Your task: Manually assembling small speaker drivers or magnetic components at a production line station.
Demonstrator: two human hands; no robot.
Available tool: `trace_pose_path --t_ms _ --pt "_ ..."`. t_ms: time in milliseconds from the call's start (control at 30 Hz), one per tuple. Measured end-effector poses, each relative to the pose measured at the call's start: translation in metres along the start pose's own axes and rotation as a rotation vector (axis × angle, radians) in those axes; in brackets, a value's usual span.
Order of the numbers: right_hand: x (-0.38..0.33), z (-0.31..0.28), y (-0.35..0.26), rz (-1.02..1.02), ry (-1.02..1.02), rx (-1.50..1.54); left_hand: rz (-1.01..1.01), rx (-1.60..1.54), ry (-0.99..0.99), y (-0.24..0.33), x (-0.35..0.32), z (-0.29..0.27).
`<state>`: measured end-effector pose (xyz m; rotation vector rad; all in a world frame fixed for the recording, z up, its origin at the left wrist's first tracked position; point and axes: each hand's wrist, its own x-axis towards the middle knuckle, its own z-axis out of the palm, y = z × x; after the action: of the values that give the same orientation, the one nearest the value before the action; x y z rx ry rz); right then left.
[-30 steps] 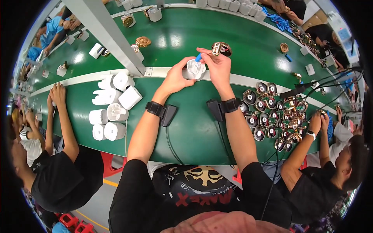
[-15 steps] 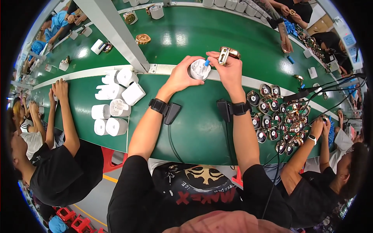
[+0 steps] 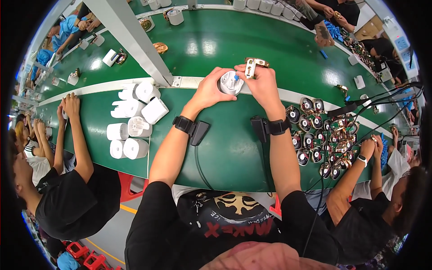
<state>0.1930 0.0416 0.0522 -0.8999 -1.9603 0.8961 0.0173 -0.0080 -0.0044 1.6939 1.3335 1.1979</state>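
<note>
The left hand (image 3: 210, 90) wraps around a small white round housing (image 3: 230, 83), its fingers curled about the near and left side so the part sits up off the green table (image 3: 225, 148), above the pale strip that runs across it. The right hand (image 3: 262, 83) meets the housing from the right; its fingertips pinch at a small blue piece (image 3: 236, 77) on the housing's top, and a brass-coloured metal part (image 3: 251, 65) is held higher in the same hand, between thumb and fingers. Both grips are closed narrowly on what they hold.

To the left lies a cluster of white plastic shells (image 3: 132, 121), some lying, some on end, well apart from the hands. To the right a crowd of round metal motors (image 3: 321, 139) covers the table near the right forearm. A grey post (image 3: 130, 38) rises just left of the hands. Nothing lies between the hands and the housing.

Both forearms reach forward from the lower edge and draw together at the housing, each wrist wearing a black band with a cabled black box. Other people's arms rest at the table's edge on either side.
</note>
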Motion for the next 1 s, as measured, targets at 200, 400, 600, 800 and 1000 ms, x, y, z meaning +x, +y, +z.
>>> trace_pose_path --t_ms 200,400,600,800,1000 --pt "-0.009 0.025 0.028 -0.180 0.120 -0.334 0.026 0.005 0.017 0.001 0.003 0.000" --pt "-0.008 0.074 0.043 0.249 0.299 0.829 0.099 0.058 0.073 -0.008 0.004 0.003" --pt "-0.002 0.072 0.035 0.379 0.312 0.954 0.052 0.079 0.047 0.001 0.005 0.006" --pt "-0.010 0.067 0.032 0.405 0.314 0.717 0.012 0.147 0.206 -0.011 0.011 0.007" --pt "-0.025 0.048 0.014 0.319 -0.033 0.176 -0.138 0.504 0.618 -0.034 0.020 -0.042"
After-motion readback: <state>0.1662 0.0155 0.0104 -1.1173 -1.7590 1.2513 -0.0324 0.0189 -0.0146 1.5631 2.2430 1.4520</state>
